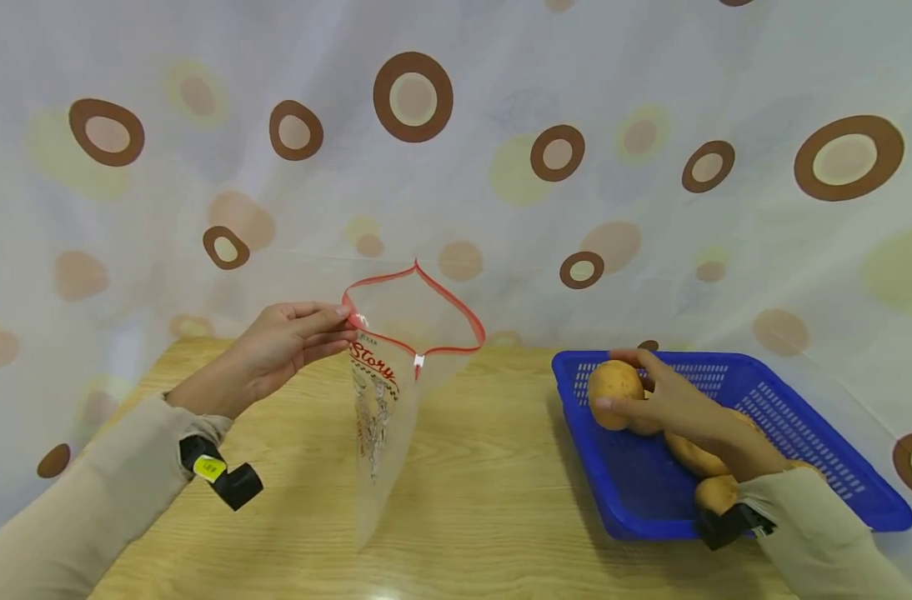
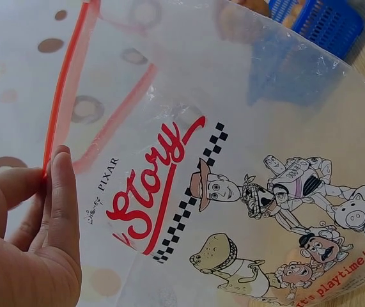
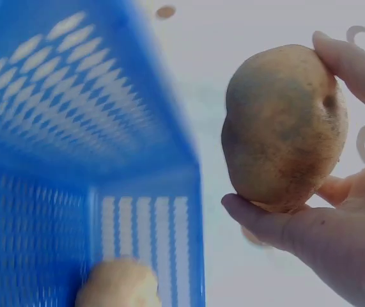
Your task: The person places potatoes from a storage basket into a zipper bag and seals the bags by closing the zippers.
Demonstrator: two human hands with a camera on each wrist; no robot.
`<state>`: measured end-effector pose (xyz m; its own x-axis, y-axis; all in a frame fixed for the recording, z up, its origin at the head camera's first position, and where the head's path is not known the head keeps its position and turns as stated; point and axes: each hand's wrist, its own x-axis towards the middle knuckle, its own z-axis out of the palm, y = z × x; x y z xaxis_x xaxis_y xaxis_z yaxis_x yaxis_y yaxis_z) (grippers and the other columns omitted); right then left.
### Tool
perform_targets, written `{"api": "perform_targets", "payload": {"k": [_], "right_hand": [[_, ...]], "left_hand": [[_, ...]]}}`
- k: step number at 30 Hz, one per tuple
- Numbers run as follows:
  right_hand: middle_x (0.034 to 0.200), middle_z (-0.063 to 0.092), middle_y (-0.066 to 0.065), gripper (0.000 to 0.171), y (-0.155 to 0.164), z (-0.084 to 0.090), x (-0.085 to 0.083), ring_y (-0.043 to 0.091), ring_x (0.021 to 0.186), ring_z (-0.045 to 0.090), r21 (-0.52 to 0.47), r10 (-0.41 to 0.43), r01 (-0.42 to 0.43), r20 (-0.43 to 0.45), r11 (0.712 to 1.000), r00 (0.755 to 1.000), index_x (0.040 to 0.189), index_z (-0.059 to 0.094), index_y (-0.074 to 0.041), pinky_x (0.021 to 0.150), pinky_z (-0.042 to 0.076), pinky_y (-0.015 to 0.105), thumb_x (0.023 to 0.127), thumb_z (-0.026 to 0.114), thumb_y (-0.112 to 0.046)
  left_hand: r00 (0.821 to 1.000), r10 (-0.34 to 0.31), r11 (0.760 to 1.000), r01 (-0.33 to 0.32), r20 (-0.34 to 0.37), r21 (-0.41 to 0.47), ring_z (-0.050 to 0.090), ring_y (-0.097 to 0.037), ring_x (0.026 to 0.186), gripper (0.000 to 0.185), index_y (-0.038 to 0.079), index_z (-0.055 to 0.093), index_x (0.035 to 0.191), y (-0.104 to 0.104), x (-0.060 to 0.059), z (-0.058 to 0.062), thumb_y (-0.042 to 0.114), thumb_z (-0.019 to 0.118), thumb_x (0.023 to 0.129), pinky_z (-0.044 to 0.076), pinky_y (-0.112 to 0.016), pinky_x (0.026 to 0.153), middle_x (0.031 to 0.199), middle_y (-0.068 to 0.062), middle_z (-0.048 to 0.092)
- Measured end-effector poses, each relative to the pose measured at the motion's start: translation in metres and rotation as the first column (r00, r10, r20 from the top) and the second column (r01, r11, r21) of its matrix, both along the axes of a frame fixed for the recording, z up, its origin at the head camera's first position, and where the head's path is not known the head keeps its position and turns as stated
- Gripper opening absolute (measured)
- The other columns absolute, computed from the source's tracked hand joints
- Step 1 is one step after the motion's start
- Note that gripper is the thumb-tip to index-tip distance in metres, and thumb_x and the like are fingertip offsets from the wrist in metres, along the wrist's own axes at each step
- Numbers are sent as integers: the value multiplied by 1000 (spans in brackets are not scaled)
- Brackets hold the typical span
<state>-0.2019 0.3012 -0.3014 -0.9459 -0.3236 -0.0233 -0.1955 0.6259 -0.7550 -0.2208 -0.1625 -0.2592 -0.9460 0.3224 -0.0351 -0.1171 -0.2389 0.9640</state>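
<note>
Closest up, the potato [image 3: 284,128] sits in the right hand [image 1: 669,404], fingers wrapped around it in a firm grip, lifted just above the blue basket [image 1: 809,433]. More potatoes [image 1: 714,492] lie inside, partly hidden by the wrist. The left hand [image 1: 283,350] pinches the red rim of a clear zip bag [image 1: 396,392], mouth open, standing on the desk [image 1: 486,500].

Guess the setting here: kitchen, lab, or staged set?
Probably a staged tabletop set, not a real kitchen: a white curtain with brown circles closes off the background, and the light wooden table bears only a blue perforated plastic basket of potatoes and a clear red-zip printed bag.
</note>
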Motion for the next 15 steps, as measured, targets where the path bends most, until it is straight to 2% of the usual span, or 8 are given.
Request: {"api": "perform_targets", "payload": {"k": [4,9,11,15], "right_hand": [[146,31,21,74,-16,9,-4,38,124,44,-77,-23,23,6,997,1000,150,20,-11,88,52,35,93,64,-31],[153,22,16,77,-39,17,-10,37,132,35,-129,-68,63,-33,990,997,151,19,-15,97,45,46,92,65,-36],[152,23,15,77,-49,22,-11,36,132,35,-175,-66,57,-45,983,997,152,19,-14,100,42,48,93,64,-34],[149,29,11,74,-70,34,-14,31,130,37,-254,-55,34,-76,967,996,151,22,-14,101,41,45,93,65,-31]], "left_hand": [[1000,4,1000,-4,-9,-2,70,-11,84,10,9,70,93,-2,0,2,9,61,95,58,-22,83,90,-3,71],[1000,9,1000,-9,-1,-11,70,-11,84,10,9,71,93,-5,1,2,10,61,95,58,-21,83,90,-3,71],[1000,8,1000,-8,1,-10,69,-10,84,10,9,71,93,-5,1,1,9,61,95,58,-21,83,90,-3,71],[1000,3,1000,-3,-4,-6,70,-10,84,10,9,71,93,-5,0,1,10,61,95,58,-21,84,90,-4,72]]}}
